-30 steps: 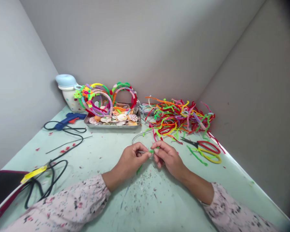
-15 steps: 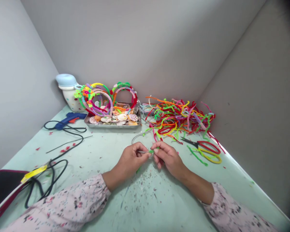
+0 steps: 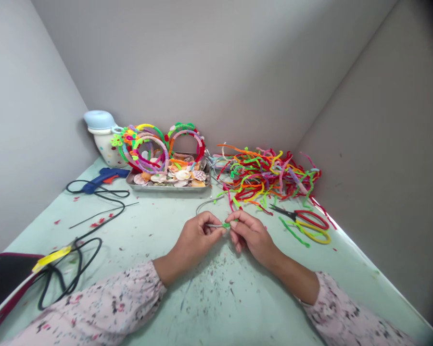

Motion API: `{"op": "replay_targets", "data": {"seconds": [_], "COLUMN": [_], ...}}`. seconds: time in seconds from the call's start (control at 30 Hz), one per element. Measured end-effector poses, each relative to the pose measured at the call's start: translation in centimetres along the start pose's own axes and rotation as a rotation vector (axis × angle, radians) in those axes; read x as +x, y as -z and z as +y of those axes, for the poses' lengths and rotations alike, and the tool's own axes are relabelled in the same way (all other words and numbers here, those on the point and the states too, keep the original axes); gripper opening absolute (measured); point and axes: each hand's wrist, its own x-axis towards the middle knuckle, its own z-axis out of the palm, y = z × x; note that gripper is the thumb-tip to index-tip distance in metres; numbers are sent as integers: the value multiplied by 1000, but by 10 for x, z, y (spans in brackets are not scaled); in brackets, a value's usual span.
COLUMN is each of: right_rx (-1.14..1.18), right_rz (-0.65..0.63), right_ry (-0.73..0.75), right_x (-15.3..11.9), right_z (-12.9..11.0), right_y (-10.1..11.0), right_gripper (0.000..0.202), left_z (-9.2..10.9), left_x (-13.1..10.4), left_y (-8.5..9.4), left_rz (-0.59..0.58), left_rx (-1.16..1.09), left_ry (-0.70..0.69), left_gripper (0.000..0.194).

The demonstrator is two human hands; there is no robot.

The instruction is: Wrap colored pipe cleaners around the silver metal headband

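Observation:
In the middle of the table, my left hand (image 3: 195, 238) pinches a thin grey curved headband (image 3: 199, 207) between thumb and fingers. The headband's far side arcs up behind that hand. A bit of green pipe cleaner (image 3: 226, 225) is wrapped around the band in the small gap between my hands. My right hand (image 3: 254, 238) is closed on the green pipe cleaner, thumb against forefinger, its other fingers curled below. Most of the green strand is hidden by the fingers. Both hands are held just over the tabletop, fingertips almost touching.
Behind my hands a metal tray (image 3: 168, 189) holds shells and colourful fuzzy headbands (image 3: 149, 144). Right of it lies a heap of pipe cleaners (image 3: 267, 175), with scissors (image 3: 312, 226) nearer. At left are a blue glue gun (image 3: 101, 180), its black cable (image 3: 81, 235) and a lidded cup (image 3: 101, 139).
A green end that showed below my left hand is out of sight now. Both hands stay in nearly the same place.

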Motion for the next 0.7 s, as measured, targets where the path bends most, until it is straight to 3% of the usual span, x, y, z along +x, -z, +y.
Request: {"op": "replay_targets", "data": {"seconds": [0.5,0.7], "right_rx": [8,19], "right_rz": [-41,-45], "right_ry": [-5,3], "right_x": [0,1], "right_z": [1,1], "right_y": [0,1], "right_gripper": [15,16], "left_z": [-2,-3], "left_x": [-2,-2], "left_y": [1,0], "left_rz": [63,109], "left_rx": [92,205], "left_ry": [-57,-141], "left_gripper": [16,13]}}
